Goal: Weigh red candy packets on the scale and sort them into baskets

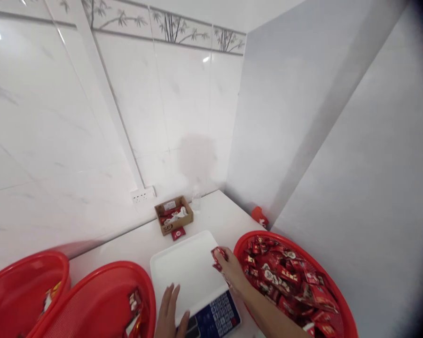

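Observation:
Small red wrapped packets (218, 256) are gripped in my right hand (229, 267), above the right edge of the scale's white tray (186, 263). My left hand (169, 314) has its fingers spread at the tray's near left corner and holds nothing. Below the tray is the scale's blue keypad panel (218, 317), partly covered by my left thumb. To the right stands a red basket (347, 310) heaped with similar red packets (285, 277); my right forearm passes over its near left side.
Two more red baskets (91, 277) (21, 263) stand at the left with a few packets inside. Behind the scale are a small cardboard box (166, 229) of packets, a single red packet (178, 234) and a clear bottle (196, 202). A socket strip (143, 195) is on the tiled wall.

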Motion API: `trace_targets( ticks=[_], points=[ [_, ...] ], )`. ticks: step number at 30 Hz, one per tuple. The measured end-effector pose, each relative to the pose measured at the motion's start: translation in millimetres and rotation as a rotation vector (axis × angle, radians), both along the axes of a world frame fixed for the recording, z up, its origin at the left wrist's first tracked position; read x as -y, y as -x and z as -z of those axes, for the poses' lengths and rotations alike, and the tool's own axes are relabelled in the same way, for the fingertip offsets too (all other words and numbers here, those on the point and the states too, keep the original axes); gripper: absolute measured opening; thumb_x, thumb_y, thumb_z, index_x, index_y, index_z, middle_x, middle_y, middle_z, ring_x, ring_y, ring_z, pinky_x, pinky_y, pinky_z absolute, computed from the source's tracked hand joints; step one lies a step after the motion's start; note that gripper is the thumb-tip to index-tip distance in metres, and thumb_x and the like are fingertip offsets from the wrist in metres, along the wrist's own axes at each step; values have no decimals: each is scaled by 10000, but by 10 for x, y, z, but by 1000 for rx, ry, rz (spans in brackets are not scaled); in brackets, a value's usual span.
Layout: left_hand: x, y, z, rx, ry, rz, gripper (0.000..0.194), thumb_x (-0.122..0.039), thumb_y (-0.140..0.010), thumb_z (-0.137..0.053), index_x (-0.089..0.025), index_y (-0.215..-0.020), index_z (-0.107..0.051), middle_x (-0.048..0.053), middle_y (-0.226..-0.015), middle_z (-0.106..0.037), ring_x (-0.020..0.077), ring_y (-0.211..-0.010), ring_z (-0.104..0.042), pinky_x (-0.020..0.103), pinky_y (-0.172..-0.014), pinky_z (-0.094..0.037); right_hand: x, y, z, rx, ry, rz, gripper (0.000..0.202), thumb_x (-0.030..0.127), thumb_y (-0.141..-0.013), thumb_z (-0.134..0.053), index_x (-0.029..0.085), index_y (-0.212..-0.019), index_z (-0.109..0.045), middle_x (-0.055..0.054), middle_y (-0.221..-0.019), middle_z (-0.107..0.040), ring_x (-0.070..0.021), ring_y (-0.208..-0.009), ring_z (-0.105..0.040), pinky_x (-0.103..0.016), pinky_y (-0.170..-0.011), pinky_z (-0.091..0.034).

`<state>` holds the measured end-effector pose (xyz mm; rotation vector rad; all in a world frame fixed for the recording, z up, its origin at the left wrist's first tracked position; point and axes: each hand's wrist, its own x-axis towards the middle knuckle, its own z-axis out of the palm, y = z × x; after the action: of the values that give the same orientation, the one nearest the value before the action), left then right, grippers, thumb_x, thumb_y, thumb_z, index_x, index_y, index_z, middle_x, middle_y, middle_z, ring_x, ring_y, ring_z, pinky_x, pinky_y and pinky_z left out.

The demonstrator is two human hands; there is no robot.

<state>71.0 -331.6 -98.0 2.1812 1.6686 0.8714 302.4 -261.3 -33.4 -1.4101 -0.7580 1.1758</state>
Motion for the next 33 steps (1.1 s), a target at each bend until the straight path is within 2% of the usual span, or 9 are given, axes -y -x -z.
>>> trace_targets(
  ticks=[2,4,9,12,17,21,26,30,33],
  points=[
    [28,-103,-59,-13,82,61,463,-290,-872,-412,-233,-1331,-402,79,-1424,-380,240,-1324,-316,442,-1035,-371,-69,207,4,6,21,-67,349,492,-731,-572,195,-913,-565,-4,-728,-600,-145,-647,-607,-315,-655,-543],
    [65,-157,-116,-45,146,86,485,-286,-864,-421,-234,-1345,-380,90,-1452,-331,253,-1349,-258,478,-1054,-326,-107,339,15,80,-24,-157,345,427,-745,-578,194,-1000,-567,-42,-901,-635,-158,-805,-623,-308,-753,-525],
    [109,-109,-118,-145,213,82,521,-280,-838,-456,-211,-1347,-365,119,-1464,-298,287,-1360,-210,513,-1059,-278,-124,400,137,325,32,-403,503,251,-716,-582,192,-1207,-493,-86,-1196,-578,-196,-1035,-582,-332,-856,-483],
    [82,-68,-102,-221,237,82,549,-293,-826,-478,-217,-1355,-351,122,-1469,-288,305,-1363,-191,528,-1055,-260,-95,363,247,500,7,-440,483,218,-681,-600,176,-1159,-550,-99,-1211,-570,-229,-1104,-538,-372,-927,-434],
    [-89,-124,-221,-339,299,135,639,-322,-810,-513,-231,-1396,-275,116,-1503,-203,307,-1381,-106,538,-1073,-194,57,236,339,564,-41,-424,418,200,-688,-565,172,-1105,-586,-88,-1200,-568,-227,-1160,-480,-406,-1000,-366],
    [-369,-231,-314,-415,344,204,654,-338,-805,-530,-238,-1399,-274,100,-1516,-163,300,-1387,-50,527,-1092,-138,280,-41,366,722,-111,-337,365,251,-765,-477,168,-1104,-583,-106,-1231,-536,-221,-1167,-467,-427,-998,-370],
    [-824,-332,-306,-436,371,193,704,-383,-792,-558,-221,-1405,-253,111,-1523,-121,324,-1384,-36,544,-1086,-109,628,-431,270,946,-161,-173,317,267,-797,-431,160,-1030,-618,-115,-1144,-589,-228,-1107,-499,-434,-1008,-345],
    [-1024,-376,-279,-443,366,211,686,-418,-808,-531,-227,-1405,-252,86,-1516,-167,318,-1384,-58,547,-1085,-113,1057,-545,132,870,-85,-350,275,258,-803,-392,181,-902,-636,-82,-938,-654,-199,-902,-582,-342,-846,-440],
    [-983,-409,-263,-445,356,215,660,-408,-830,-498,-217,-1408,-246,87,-1510,-190,311,-1383,-83,536,-1088,-121,1509,-602,184,779,139,-563,173,196,-711,-458,216,-689,-629,-5,-701,-659,-158,-674,-587,-258,-650,-443]
  ],
)
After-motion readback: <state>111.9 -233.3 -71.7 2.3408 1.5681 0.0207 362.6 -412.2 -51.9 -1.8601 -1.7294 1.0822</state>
